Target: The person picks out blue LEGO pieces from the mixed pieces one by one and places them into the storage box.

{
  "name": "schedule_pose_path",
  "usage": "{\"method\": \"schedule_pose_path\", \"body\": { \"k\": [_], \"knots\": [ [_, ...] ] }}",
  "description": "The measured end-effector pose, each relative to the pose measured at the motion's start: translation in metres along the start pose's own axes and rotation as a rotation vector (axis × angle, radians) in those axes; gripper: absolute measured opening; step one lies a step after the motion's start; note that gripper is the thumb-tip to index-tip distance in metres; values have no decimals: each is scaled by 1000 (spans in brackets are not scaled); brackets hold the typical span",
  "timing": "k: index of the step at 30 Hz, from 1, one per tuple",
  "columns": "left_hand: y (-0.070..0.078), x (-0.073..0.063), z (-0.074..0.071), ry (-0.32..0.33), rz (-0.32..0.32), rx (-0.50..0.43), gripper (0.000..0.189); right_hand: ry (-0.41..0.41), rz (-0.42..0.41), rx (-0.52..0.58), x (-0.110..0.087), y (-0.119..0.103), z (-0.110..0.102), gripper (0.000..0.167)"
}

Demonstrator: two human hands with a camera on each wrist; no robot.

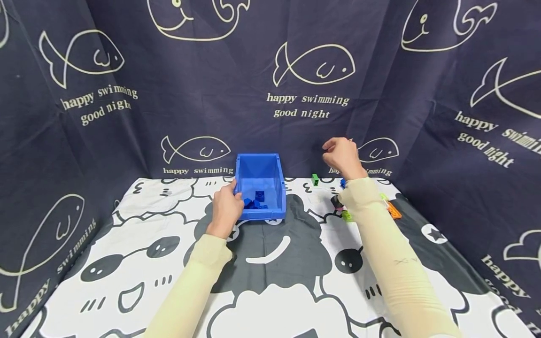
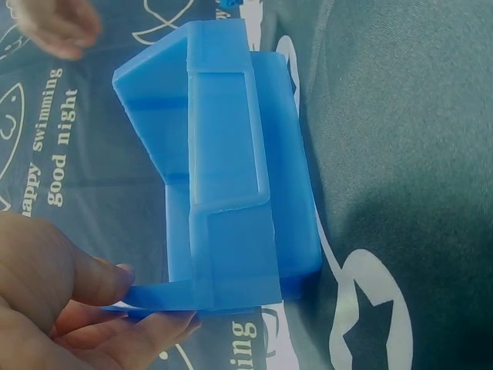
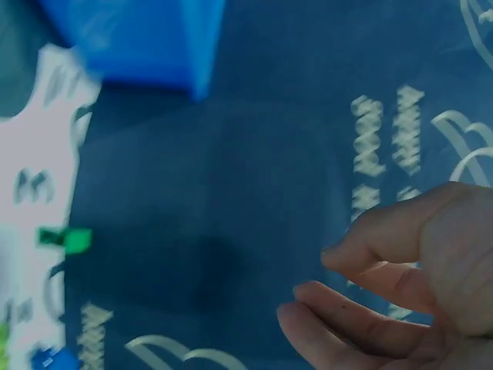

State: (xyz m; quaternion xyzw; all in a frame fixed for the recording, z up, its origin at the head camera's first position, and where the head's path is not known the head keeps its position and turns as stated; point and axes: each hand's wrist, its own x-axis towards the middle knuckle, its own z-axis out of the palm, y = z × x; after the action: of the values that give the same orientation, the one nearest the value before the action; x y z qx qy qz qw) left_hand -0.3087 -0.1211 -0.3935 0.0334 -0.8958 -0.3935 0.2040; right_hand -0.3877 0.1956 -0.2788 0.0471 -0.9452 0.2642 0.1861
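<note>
A blue plastic bin (image 1: 261, 215) stands on the sheep-print cloth near the back curtain. Several small blue toy bricks (image 1: 259, 195) lie inside it. My left hand (image 1: 227, 209) pinches the bin's left wall, thumb on one side and fingers on the other, as the left wrist view shows close up. Raised in the air to the right of the bin is my right hand (image 1: 344, 157). Its fingers are loosely bent, and in the right wrist view nothing sits between thumb and fingertips. Nearest below it, a green brick (image 1: 314, 180) stands on the cloth.
Under and beside the right forearm lie a blue brick (image 1: 343, 183), a lime green brick (image 1: 347, 216), a dark piece (image 1: 336, 202) and an orange piece (image 1: 394, 210), partly hidden by the sleeve. A dark fish-print curtain (image 1: 253, 70) rises at the back and sides.
</note>
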Motion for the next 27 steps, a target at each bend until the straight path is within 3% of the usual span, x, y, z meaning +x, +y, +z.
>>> {"method": "schedule_pose_path", "body": {
  "k": [8,18,20,24,27],
  "knots": [
    [-2,-1,0,-14,-10,-6,51,-64,40,-68,5,57,20,45],
    [1,2,-2,-18,-20,-20,51,-122,67,-158,22,98,44,45],
    [1,1,-2,-18,-25,-24,51,-143,59,-180,25,106,51,41],
    [0,1,-2,-13,-25,-24,51,-171,28,-209,31,119,61,1],
    [-1,1,-2,-14,-24,-23,51,-192,19,-244,34,129,71,14]
  ]
}}
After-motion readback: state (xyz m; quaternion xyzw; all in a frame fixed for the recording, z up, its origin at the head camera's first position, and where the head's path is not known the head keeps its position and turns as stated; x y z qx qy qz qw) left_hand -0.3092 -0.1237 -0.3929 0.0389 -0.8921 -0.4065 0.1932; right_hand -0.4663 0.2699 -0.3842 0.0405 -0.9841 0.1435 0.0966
